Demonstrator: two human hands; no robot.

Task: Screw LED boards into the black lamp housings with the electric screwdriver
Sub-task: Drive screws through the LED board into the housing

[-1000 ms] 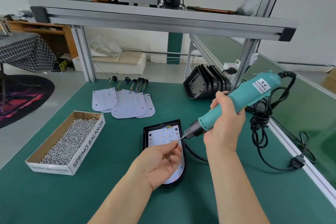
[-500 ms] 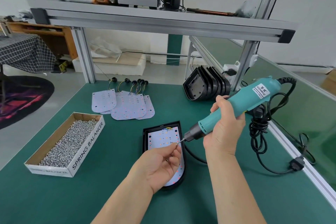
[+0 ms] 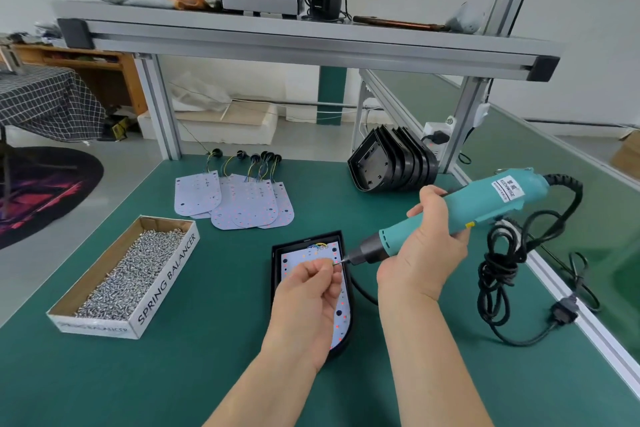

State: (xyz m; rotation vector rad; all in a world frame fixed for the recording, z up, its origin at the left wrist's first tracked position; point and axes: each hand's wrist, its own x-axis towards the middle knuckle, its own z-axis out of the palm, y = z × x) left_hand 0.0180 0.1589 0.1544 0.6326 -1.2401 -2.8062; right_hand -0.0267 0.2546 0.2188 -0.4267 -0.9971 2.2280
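A black lamp housing lies flat on the green bench with a white LED board seated inside it. My left hand hovers over the board, fingers curled, pinching a small screw at the screwdriver's bit tip. My right hand grips the teal electric screwdriver, which is tilted low with its bit pointing left toward my left fingertips. The screw itself is mostly hidden by my fingers.
A cardboard box of screws sits at the left. Several loose LED boards with wires lie behind the housing. A stack of black housings leans by the frame post. The screwdriver's coiled cable lies at the right near the bench edge.
The screwdriver's rear end has dropped lower and its tip stays at my left fingertips. My left hand has barely moved.
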